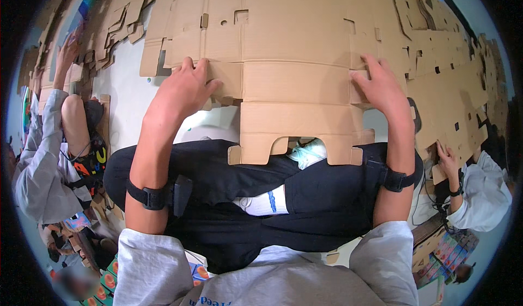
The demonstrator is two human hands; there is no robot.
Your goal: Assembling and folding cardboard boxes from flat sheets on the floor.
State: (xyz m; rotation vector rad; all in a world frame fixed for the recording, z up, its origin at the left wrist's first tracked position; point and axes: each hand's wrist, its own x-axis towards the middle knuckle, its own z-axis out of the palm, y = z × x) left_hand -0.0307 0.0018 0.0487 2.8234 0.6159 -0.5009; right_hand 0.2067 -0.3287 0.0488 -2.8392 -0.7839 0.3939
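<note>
A large flat brown cardboard box blank (297, 80), with creases, slots and cut-outs, stretches away from my lap. Its near end, which has a notched edge, rests over my crossed legs. My left hand (189, 90) lies on the side flap at the left, fingers stretched and thumb apart. On the opposite flap, my right hand (379, 84) rests with its fingers spread. Both hands press on the cardboard without wrapping round it. Some fingertips of the right hand are partly hidden.
More flat cardboard sheets (122, 17) lie at the far left and others (449, 88) at the right. A person on the left reaches a hand (66, 55) over cardboard. Another person's hand (448, 159) touches a sheet on the right. Colourful boxes (447, 259) are behind.
</note>
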